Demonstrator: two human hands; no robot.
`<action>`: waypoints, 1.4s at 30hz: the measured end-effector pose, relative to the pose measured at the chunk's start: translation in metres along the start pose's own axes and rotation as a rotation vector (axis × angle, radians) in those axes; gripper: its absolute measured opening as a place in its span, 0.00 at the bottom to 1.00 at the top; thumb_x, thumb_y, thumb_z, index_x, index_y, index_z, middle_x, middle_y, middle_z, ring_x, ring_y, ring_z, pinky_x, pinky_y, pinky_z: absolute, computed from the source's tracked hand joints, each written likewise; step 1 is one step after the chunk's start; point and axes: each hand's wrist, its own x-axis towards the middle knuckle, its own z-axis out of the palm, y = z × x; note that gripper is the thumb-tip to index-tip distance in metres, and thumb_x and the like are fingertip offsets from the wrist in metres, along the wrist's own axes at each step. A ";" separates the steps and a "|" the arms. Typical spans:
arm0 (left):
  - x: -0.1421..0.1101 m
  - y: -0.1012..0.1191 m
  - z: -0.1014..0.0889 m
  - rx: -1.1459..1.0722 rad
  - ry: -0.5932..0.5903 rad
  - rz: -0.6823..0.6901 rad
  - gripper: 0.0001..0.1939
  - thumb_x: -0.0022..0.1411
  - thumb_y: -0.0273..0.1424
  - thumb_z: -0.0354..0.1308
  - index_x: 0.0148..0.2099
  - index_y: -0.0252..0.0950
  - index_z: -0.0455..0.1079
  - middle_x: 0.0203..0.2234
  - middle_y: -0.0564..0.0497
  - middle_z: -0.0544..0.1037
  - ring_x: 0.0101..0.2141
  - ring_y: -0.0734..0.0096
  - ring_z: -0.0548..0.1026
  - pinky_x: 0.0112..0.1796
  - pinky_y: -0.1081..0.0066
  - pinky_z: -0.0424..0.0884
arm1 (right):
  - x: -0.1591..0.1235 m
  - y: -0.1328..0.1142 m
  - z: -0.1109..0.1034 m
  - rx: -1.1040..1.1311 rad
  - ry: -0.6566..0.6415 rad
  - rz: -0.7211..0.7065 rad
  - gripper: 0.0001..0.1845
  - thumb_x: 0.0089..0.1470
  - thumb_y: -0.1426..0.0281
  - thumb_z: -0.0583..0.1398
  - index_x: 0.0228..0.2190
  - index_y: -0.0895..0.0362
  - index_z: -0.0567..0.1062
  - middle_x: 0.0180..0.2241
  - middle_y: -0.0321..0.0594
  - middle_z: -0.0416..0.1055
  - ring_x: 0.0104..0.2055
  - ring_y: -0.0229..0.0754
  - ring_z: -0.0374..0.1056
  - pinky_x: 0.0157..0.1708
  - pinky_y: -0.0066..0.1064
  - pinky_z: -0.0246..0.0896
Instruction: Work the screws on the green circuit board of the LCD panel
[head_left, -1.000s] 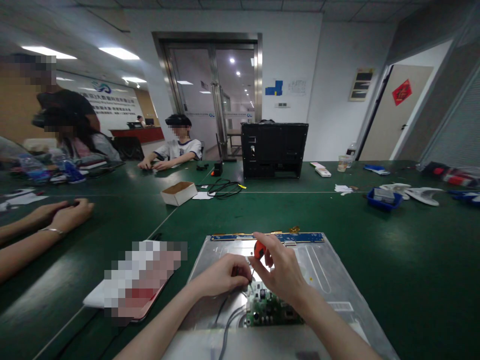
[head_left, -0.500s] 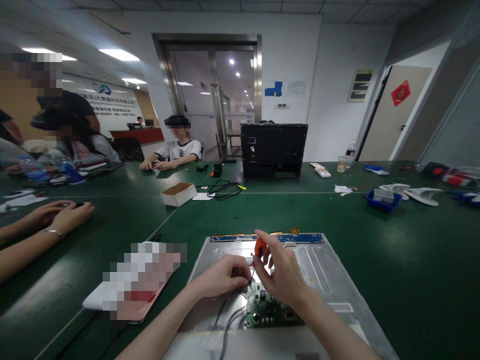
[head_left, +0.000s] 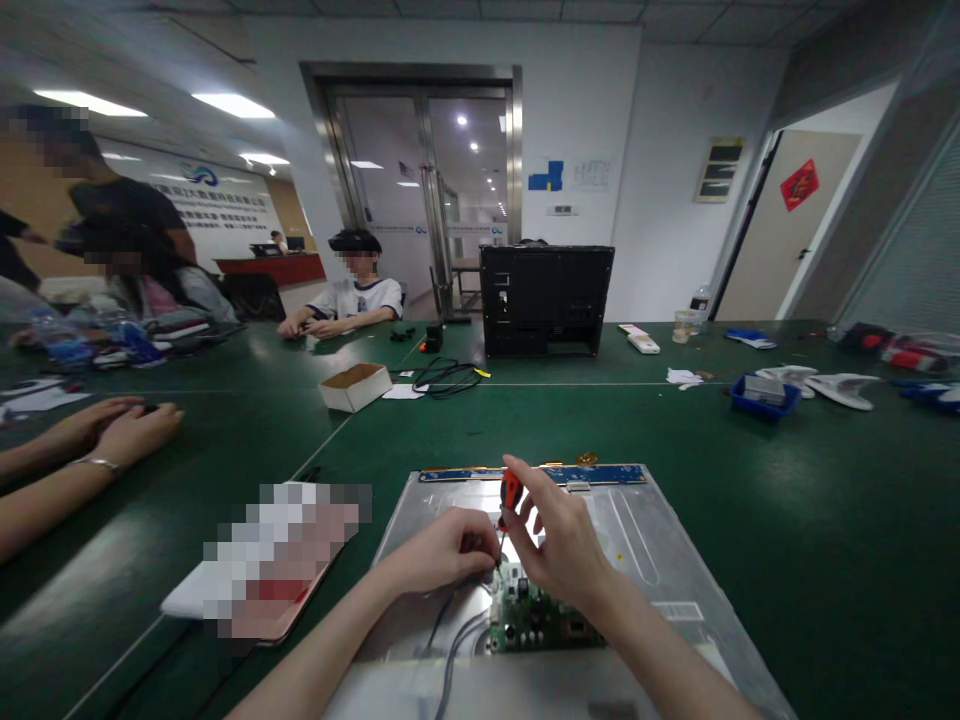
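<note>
A small screwdriver [head_left: 511, 490] with an orange and black handle stands nearly upright in my right hand [head_left: 566, 535], its thin shaft pointing down. My right fingers pinch the handle, one fingertip near its top. The tip meets the upper left corner of a green circuit board [head_left: 536, 622]. Beside the tip, my left hand [head_left: 457, 545] has thumb and fingers pinched; what they hold, if anything, is hidden. The board lies on a silver metal display panel [head_left: 637, 560] with a blue strip board [head_left: 600, 475] along its far edge. Grey cables [head_left: 450, 655] run from the board's left side.
A pink and white item [head_left: 300, 585], partly blurred, lies left of the panel. Farther off are a small cardboard box [head_left: 356, 388], black cables [head_left: 450, 377], a black monitor housing [head_left: 547, 300] and a blue tray [head_left: 765, 400]. Another person's hands [head_left: 127, 435] rest at the left.
The screwdriver handle has turned in my right fingers and stands a little more upright. My left hand stays almost in place. The whole view has shifted slightly.
</note>
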 end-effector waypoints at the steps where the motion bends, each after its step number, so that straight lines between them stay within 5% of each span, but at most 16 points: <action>1: 0.000 0.000 0.000 0.005 0.001 -0.001 0.04 0.50 0.27 0.60 0.32 0.35 0.72 0.24 0.55 0.72 0.27 0.70 0.69 0.30 0.73 0.63 | 0.000 0.000 0.000 -0.005 0.002 0.004 0.29 0.63 0.74 0.54 0.64 0.52 0.56 0.42 0.44 0.74 0.26 0.37 0.70 0.21 0.28 0.66; 10: 0.001 -0.004 0.001 0.004 0.009 -0.028 0.05 0.50 0.26 0.59 0.33 0.34 0.73 0.25 0.54 0.73 0.27 0.69 0.69 0.30 0.73 0.64 | -0.002 0.004 0.003 -0.063 0.023 0.026 0.23 0.64 0.68 0.57 0.58 0.52 0.60 0.34 0.37 0.72 0.23 0.36 0.65 0.21 0.28 0.62; 19: -0.001 0.002 0.000 0.066 0.004 -0.001 0.04 0.51 0.26 0.59 0.32 0.35 0.73 0.26 0.55 0.74 0.29 0.69 0.70 0.31 0.74 0.66 | 0.000 0.000 0.000 0.016 0.006 0.020 0.30 0.61 0.74 0.54 0.63 0.53 0.56 0.42 0.45 0.74 0.29 0.40 0.71 0.22 0.29 0.67; 29: -0.001 0.000 0.001 0.074 0.024 -0.019 0.04 0.50 0.25 0.59 0.32 0.35 0.73 0.24 0.55 0.74 0.28 0.69 0.70 0.30 0.74 0.64 | -0.001 0.003 0.002 -0.045 0.063 0.003 0.19 0.65 0.70 0.55 0.56 0.51 0.62 0.36 0.37 0.70 0.23 0.36 0.64 0.20 0.27 0.63; 37: 0.000 -0.002 0.003 0.046 0.013 0.006 0.05 0.51 0.27 0.59 0.33 0.36 0.73 0.26 0.55 0.75 0.28 0.69 0.70 0.31 0.73 0.66 | 0.000 0.000 -0.001 -0.001 0.010 -0.005 0.26 0.65 0.72 0.53 0.63 0.50 0.60 0.46 0.47 0.71 0.27 0.37 0.69 0.22 0.29 0.70; 42: 0.000 0.000 0.002 0.023 -0.001 -0.004 0.04 0.50 0.27 0.59 0.31 0.35 0.73 0.25 0.54 0.74 0.29 0.68 0.71 0.32 0.72 0.65 | 0.001 -0.001 -0.001 0.017 0.027 0.011 0.24 0.66 0.73 0.53 0.61 0.51 0.61 0.42 0.44 0.71 0.26 0.36 0.68 0.21 0.27 0.69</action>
